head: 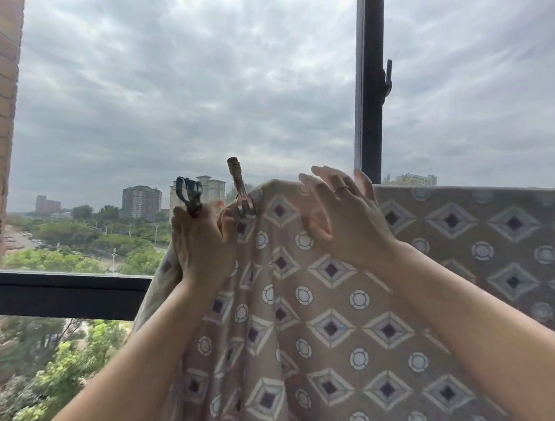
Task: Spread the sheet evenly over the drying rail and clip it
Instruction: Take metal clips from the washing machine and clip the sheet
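The sheet (345, 308) is a tan-brown cloth printed with rows of pale diamonds that have dark purple centres, with small white rings between them. It hangs over a rail at about the height of the hands; the rail itself is hidden under the fabric. On the right the top edge runs straight and level and the cloth falls flat. Towards the left it bunches into loose vertical folds and the top edge rises in a hump before dropping away at the left end.

A brownish clothespin (240, 189) stands tilted at the left end of the top edge, its lower end on the gathered fabric, its upper end free against the sky.

The left hand (201, 242) is closed around the bunched left edge of the sheet, with the fingers curled just below and beside the brownish clothespin. The same hand also pinches a dark clip (190, 196) that sticks up above its knuckles.

The right hand (343, 213) is loose and grips nothing. Its fingers are spread and lie over the top of the hump in the sheet, palm towards the cloth. A ring (340, 189) shows on one finger.

Behind the sheet are a dark vertical window frame (369, 87), a dark horizontal bar (62, 295) at lower left, and a brick wall (1, 102) along the left edge.
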